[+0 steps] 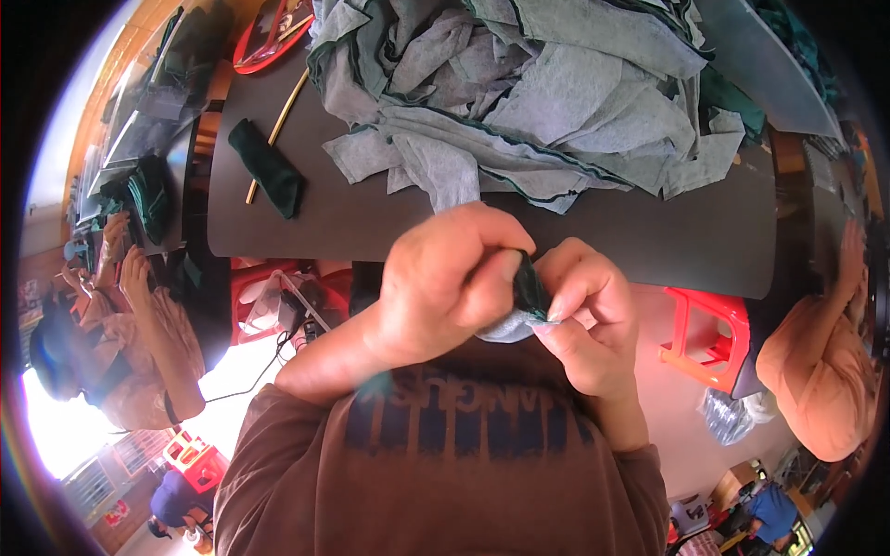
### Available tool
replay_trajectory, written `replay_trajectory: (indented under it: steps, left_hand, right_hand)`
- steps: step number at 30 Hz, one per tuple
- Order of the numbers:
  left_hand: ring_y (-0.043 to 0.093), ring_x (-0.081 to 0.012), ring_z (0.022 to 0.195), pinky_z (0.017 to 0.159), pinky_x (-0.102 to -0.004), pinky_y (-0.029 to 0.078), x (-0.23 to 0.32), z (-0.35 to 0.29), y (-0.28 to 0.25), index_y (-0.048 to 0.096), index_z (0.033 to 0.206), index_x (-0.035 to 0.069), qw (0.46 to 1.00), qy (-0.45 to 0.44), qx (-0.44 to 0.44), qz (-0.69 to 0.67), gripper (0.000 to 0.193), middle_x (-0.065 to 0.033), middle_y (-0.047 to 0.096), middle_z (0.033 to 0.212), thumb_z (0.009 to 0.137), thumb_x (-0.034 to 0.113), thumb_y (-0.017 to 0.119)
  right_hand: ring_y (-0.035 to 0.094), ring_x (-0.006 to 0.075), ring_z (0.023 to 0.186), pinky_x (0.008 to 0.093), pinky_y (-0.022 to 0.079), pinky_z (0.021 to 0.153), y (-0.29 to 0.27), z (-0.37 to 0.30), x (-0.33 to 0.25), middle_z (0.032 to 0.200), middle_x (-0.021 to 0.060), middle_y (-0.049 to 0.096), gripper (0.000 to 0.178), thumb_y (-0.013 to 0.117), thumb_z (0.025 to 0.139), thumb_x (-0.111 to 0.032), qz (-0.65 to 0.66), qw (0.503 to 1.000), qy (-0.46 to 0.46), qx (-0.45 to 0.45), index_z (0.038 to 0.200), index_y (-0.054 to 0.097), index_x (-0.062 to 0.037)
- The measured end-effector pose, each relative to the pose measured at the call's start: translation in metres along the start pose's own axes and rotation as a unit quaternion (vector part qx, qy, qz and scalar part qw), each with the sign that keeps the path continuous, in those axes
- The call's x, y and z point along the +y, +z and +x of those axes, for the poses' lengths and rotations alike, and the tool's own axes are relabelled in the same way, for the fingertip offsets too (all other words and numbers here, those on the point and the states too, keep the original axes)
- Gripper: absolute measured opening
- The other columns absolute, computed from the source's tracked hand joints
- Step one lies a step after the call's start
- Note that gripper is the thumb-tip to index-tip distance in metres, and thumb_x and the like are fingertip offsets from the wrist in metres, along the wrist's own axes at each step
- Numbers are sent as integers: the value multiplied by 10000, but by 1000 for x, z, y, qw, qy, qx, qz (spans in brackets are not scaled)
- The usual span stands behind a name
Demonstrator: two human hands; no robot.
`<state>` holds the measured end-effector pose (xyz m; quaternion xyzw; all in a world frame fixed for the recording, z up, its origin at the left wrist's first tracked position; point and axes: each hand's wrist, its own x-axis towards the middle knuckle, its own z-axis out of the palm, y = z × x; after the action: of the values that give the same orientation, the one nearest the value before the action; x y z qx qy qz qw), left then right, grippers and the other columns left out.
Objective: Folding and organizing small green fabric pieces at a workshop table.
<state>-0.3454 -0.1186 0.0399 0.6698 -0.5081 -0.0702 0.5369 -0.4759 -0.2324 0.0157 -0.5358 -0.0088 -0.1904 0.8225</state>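
Note:
Between my two hands, just off the near edge of the table, is a small piece of cloth, dark green with a grey side. My left hand is closed around one end of it, the thumb pressed on the fabric. My right hand pinches the other end between thumb and fingertips. The part of the cloth inside my left fist is hidden. Just beyond my hands lies a big pile of grey cloth pieces with dark green edging, one strip hanging toward my left hand.
The dark table carries a rolled dark green cloth, a thin wooden stick and a red tray. A red stool stands at right, by a clear plastic bag. Other people sit at left and right.

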Motion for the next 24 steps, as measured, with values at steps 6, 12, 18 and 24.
replay_trajectory:
  steps: [6,12,18,24]
  left_hand:
    - [487,-42,659,565,-220,417,14,-1,-11,538,940,-1,925,-252,35,-283,102,4,529,759,875,66,496]
    - [426,-90,749,672,-217,377,0,-2,-7,477,919,34,958,-141,-69,-239,150,-28,470,853,815,38,584]
    - [436,-115,766,704,-231,352,12,2,-13,407,895,53,892,-234,-140,-362,191,-57,475,861,826,51,585]
    - [483,-69,753,647,-199,386,2,-4,-7,487,902,41,953,-165,-66,-245,95,-16,501,828,842,-17,532]
  right_hand:
    - [417,85,760,200,358,688,5,2,-5,902,68,453,109,544,814,27,-82,996,-46,6,865,479,-45]
    - [459,104,810,226,389,747,-3,4,2,902,67,459,86,555,813,-6,-20,997,0,70,888,518,-27]
    - [522,142,829,261,431,721,0,6,3,932,67,479,81,530,801,2,173,978,60,100,865,501,-36]
    - [588,207,743,335,499,626,-11,13,2,1049,116,553,164,501,841,-67,471,841,245,104,1002,516,-37]
